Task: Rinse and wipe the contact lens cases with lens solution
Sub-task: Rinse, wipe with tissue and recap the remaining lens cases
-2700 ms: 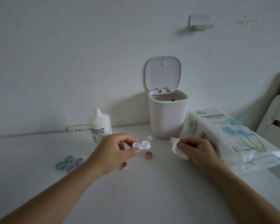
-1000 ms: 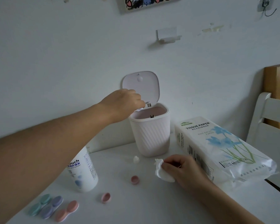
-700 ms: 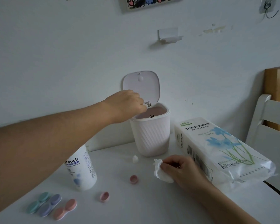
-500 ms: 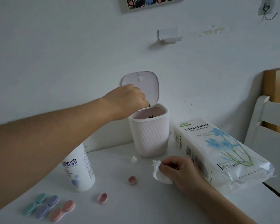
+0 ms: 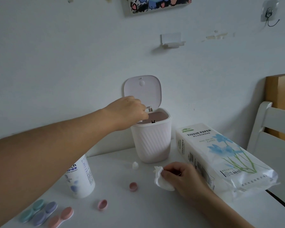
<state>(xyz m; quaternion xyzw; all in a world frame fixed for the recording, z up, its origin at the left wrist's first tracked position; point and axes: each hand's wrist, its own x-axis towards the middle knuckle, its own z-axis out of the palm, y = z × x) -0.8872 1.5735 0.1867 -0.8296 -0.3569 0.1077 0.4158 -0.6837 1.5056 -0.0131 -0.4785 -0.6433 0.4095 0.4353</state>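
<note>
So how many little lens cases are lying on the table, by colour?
Green case: 1
Purple case: 1
Pink case: 1
Total: 3
The left hand may hold another over the bin; I can't tell.

On the white table (image 5: 179, 216) we note a ribbed bin (image 5: 152, 142), lid (image 5: 142, 91) upright against the wall. Wall carries a cartoon picture (image 5: 158, 4), small bracket (image 5: 171, 41), adhesive hook (image 5: 270, 13). White chair (image 5: 273, 129) at right.
</note>
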